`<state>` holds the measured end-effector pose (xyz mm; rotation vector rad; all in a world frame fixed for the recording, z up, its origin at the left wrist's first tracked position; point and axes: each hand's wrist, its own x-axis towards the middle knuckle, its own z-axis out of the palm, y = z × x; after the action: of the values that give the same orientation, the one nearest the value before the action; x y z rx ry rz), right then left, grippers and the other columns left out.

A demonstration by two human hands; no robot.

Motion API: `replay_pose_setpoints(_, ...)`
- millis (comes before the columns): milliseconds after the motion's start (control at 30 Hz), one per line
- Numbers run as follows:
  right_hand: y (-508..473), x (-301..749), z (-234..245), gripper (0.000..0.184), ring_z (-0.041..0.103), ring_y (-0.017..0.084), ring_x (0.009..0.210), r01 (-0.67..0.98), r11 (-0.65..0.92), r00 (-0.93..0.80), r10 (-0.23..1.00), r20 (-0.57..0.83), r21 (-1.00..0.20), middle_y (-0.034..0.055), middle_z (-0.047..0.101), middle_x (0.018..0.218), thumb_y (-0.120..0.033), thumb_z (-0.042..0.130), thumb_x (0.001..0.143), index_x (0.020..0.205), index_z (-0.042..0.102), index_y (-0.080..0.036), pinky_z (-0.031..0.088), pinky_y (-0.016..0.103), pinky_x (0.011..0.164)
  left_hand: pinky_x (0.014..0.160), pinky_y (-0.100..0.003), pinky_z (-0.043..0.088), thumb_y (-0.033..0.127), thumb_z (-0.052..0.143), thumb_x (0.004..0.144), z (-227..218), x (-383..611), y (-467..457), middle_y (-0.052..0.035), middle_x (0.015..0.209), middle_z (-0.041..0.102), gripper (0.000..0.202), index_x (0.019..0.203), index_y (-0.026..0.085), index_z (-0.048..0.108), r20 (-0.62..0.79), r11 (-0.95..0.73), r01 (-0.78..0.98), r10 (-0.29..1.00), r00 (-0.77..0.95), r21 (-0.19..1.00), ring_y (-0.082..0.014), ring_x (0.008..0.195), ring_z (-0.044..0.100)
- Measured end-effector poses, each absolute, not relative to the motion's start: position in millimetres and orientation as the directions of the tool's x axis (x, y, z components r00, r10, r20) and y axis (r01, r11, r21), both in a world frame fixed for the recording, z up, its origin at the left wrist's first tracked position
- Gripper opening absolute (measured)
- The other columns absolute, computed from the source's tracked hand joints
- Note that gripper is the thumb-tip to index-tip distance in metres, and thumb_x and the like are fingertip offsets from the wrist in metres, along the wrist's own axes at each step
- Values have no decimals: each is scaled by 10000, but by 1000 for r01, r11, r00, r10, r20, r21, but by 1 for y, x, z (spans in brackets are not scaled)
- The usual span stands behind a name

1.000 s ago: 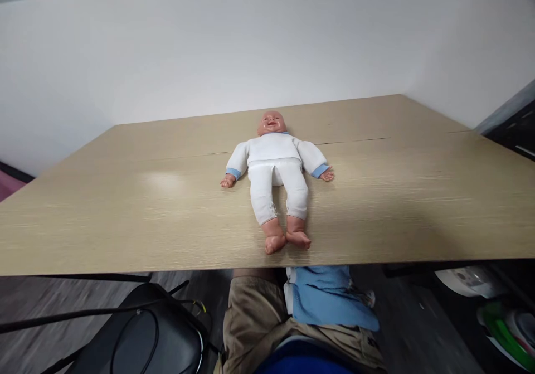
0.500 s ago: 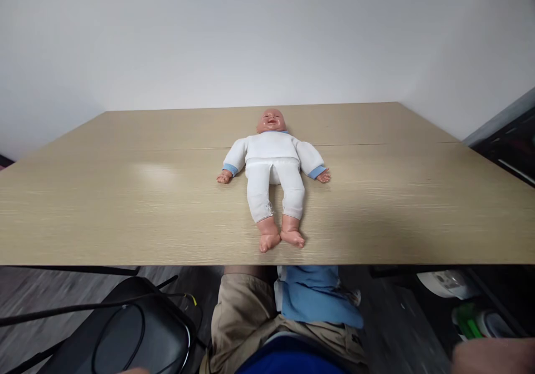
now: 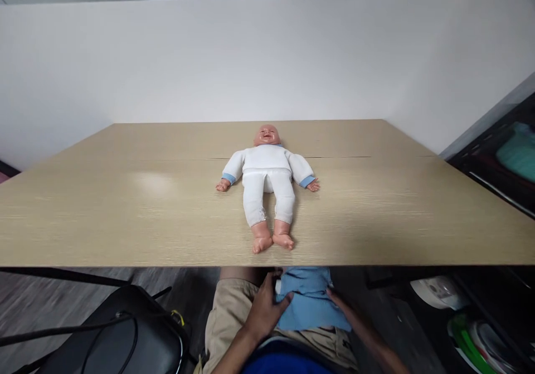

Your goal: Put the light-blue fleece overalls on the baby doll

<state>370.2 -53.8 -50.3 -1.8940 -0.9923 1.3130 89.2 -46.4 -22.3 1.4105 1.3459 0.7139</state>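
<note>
The blue cloth (image 3: 307, 310) lay rumpled on the lap (image 3: 232, 304), pointing forward beneath the table (image 3: 125, 223); its long axis was indeterminable. The left hand (image 3: 265, 308), half open, laid its thumb on the cloth; the right hand (image 3: 348, 310), fingers extended, touched the opposite edge. Neither grip could be confirmed.

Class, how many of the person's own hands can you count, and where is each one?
2. The left hand is at the left side of the blue cloth on the lap; the right hand is at its right side. Some fingers are hidden.
</note>
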Motion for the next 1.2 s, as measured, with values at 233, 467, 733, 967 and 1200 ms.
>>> replay_pose_setpoints(233,-72,360,39,511,808,345,914,420,-246,41,967,-252,-874,68,838,1015,-614,750,800,1142,788,-237,671,433,790,1067,-427,549,499,710,913,42,44,-77,-111,1290,759,457,1286,243,645,-323,113,511,881,345,852,-333,1219,703)
replay_pose_setpoints(467,-54,316,202,198,784,192,842,462,304,-549,836,0,-833,3,824,992,-259,718,917,1102,774,-306,620,263,784,1107,-446,559,555,868,797,162,-15,-73,-78,1369,744,592,1322,334,708,-254,-131,649,848,465,749,-355,1247,697)
replay_pose_setpoints(733,30,273,300,389,757,164,1090,356,680,-746,620,244,-641,-30,804,1230,-221,730,952,1321,673,-332,526,245,929,989,-402,608,569,940,744,296,8,-17,-75,1396,695,822,1455,357,585,209,-383,522,909,361,762,-332,1217,691)
replay_pose_setpoints(967,126,284,340,295,567,137,633,561,701,-714,679,170,-440,-30,705,796,-464,803,928,1102,700,-249,364,255,584,827,-272,549,398,765,983,338,-13,80,-20,1038,750,176,1052,243,716,281,-524,504,830,482,686,-183,943,683)
replay_pose_setpoints(1200,180,279,339,348,636,184,869,252,705,-675,619,402,-662,16,718,965,-543,849,884,978,714,-236,481,280,737,798,-258,562,454,863,881,358,-18,147,-28,1034,736,483,1274,222,702,156,-564,495,749,645,661,-180,930,682)
